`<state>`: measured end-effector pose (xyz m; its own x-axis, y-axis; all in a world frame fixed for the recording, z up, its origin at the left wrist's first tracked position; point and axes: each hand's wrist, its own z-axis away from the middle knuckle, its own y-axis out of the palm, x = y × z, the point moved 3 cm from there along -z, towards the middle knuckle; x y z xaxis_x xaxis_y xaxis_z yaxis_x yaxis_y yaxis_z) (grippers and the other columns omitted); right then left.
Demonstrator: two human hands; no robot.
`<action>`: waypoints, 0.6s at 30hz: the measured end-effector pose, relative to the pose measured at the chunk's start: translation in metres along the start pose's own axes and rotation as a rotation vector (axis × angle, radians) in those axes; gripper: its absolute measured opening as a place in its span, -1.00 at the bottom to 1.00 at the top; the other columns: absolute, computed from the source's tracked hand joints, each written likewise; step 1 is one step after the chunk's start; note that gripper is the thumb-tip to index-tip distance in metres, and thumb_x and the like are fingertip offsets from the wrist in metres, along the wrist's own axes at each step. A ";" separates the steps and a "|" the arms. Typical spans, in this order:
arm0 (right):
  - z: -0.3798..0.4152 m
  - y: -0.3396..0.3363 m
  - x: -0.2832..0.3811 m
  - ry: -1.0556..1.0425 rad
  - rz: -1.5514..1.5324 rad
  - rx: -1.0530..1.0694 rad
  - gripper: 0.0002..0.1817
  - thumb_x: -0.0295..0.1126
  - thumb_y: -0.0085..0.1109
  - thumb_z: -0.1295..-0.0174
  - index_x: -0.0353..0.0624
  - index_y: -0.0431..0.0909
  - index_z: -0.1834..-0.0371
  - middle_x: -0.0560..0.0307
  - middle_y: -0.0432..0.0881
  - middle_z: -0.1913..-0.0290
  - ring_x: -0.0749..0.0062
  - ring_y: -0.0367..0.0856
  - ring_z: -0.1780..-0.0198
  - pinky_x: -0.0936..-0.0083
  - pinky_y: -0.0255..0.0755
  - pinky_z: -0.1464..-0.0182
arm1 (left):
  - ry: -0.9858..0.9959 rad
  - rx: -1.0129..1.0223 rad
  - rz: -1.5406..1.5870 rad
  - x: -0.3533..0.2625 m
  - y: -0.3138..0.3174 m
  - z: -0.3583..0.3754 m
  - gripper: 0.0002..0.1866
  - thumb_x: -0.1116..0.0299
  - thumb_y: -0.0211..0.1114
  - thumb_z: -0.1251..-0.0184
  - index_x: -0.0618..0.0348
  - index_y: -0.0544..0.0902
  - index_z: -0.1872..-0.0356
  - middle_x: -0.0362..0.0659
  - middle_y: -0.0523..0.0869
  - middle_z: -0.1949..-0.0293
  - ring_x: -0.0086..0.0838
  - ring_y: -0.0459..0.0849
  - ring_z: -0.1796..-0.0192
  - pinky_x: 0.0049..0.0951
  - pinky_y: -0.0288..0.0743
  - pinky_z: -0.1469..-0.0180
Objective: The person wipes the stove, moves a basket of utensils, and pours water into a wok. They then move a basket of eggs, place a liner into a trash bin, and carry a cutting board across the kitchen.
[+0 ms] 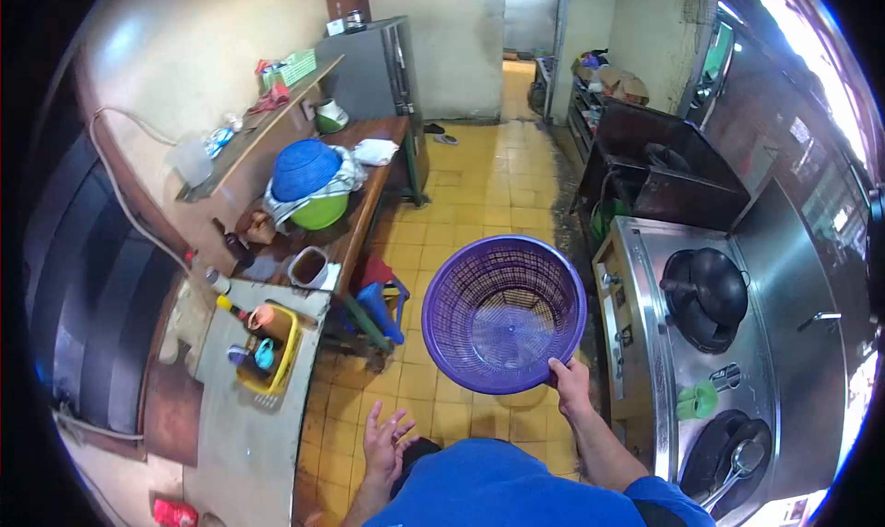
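Note:
A purple plastic basket [446, 366] with openwork sides hangs in front of me over the tiled floor, tilted so that I look into it. Nothing shows inside. My right hand [570, 384] grips its rim at the lower right, thumb over the edge. My left hand [385, 444] is raised below and to the left of the basket, apart from it, with its fingers spread and nothing in them.
On the right, a steel stove [737, 370] carries a wok [722, 287], a green cup [697, 401] and a ladle [745, 455]. At left, a yellow caddy [288, 366] stands on the counter [230, 444]. Farther back, a blue basket [304, 169] sits on a wooden table [369, 195].

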<state>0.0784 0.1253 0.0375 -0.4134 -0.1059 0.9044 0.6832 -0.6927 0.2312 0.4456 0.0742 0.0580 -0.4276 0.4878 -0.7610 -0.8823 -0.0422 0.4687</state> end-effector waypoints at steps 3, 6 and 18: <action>-0.028 0.010 0.014 -0.068 -0.058 -0.093 -0.83 -0.48 0.08 -0.26 -0.34 0.55 0.15 0.10 0.63 0.22 0.42 0.63 0.25 0.45 0.57 0.17 | -0.048 0.025 -0.012 -0.002 0.010 -0.057 -0.36 0.39 0.10 -0.37 -0.06 0.04 -0.41 0.04 0.50 -0.10 -0.29 0.62 0.05 -0.26 0.64 0.21; -0.068 0.025 0.019 -0.085 -0.052 -0.163 -0.82 -0.50 0.07 -0.26 -0.35 0.55 0.13 0.10 0.63 0.19 0.44 0.61 0.22 0.46 0.54 0.15 | -0.048 -0.016 -0.083 -0.018 0.023 -0.117 -0.37 0.37 0.13 -0.36 -0.08 0.08 -0.40 0.01 0.52 -0.10 -0.28 0.62 0.05 -0.23 0.62 0.18; -0.288 0.130 0.101 -0.158 -0.173 -0.304 -0.91 -0.42 0.02 -0.30 -0.15 0.44 0.37 0.24 0.55 0.46 0.61 0.49 0.48 0.65 0.26 0.64 | -0.047 0.241 -0.167 -0.157 0.141 -0.404 -0.55 0.33 0.11 -0.41 0.10 0.25 -0.27 -0.03 0.59 -0.04 -0.35 0.66 0.07 -0.36 0.62 0.16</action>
<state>-0.0481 -0.1813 0.0557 -0.3933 0.1262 0.9107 0.3918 -0.8731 0.2902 0.3089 -0.3612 0.0623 -0.2660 0.5106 -0.8176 -0.8650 0.2479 0.4362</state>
